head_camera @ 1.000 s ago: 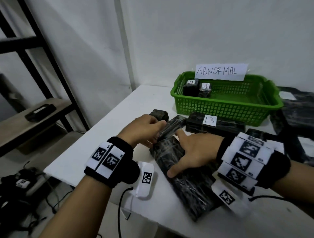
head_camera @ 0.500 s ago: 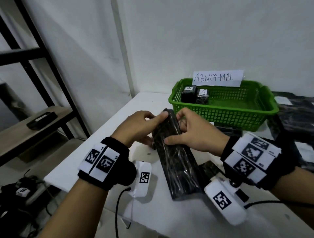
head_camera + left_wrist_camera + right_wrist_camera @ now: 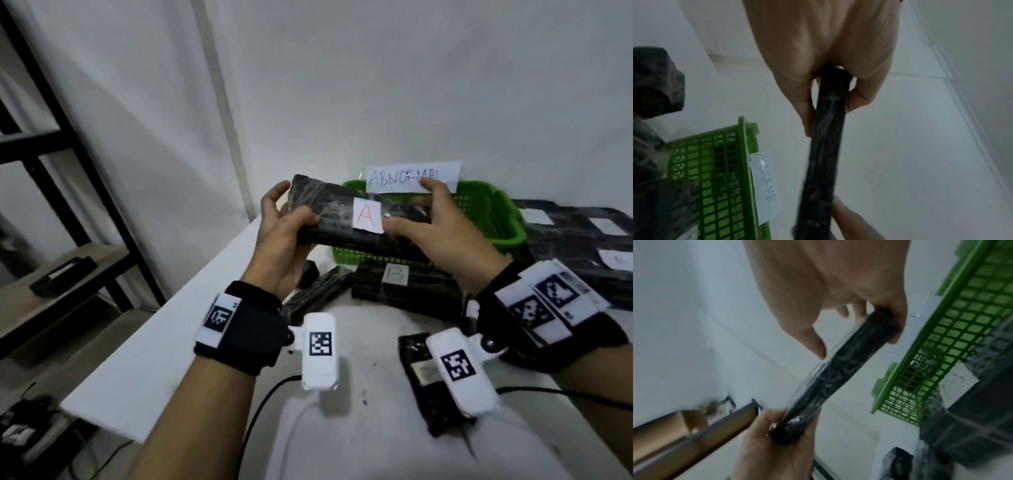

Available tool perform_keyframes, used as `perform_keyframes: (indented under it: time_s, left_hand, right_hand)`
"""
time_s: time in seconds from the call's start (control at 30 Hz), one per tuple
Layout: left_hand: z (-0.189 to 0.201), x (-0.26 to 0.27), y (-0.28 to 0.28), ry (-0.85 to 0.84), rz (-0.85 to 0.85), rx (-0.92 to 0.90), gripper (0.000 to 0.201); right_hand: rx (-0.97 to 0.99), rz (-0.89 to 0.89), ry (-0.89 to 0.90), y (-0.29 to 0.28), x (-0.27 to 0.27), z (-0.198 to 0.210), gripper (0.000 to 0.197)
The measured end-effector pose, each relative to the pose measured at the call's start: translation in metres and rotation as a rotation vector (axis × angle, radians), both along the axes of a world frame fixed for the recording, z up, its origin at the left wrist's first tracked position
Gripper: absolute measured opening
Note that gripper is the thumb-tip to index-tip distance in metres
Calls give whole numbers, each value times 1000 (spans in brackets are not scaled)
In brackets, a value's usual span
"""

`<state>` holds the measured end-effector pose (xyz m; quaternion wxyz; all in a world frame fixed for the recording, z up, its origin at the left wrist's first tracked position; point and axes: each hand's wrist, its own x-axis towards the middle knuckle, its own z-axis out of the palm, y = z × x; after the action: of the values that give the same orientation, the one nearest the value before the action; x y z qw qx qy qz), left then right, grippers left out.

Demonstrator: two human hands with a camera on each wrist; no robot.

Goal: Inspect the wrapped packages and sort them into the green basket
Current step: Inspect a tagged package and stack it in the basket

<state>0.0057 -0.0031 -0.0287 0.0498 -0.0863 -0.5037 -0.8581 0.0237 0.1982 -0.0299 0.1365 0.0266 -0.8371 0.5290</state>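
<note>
Both hands hold one long wrapped package level in the air. Left hand grips its left end, thumb on the near face and fingers curled behind. Right hand pinches the right end between thumb and fingers; in the right wrist view the remaining fingers appear loosely spread, though blur limits certainty. A white label marked "A" in red faces the head camera, between the two thumbs.

Directly beyond the hands sits the green basket, carrying a paper tag reading "ABNORMAL" on its far rim. Below the hands, a dark package labelled "B" lies against the basket's near wall. Further wrapped packages are stacked to the right of the right hand, and another lies under the right wrist.

All rest on a white table set in a corner of white walls. Left of the left hand stands a black-framed shelf with wooden boards.
</note>
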Motion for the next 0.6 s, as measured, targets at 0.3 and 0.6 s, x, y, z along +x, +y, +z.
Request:
perform_keyframes:
  time_s: [0.3,0.6]
  left_hand:
    - [6,-48,56,83,-197,-185,33]
    - [20,-75,87,134,-159,-318,34]
  right_hand:
    - [-395,-188,219,61,-16,11,51]
    - [-442,-129,261,97,-39,9,58]
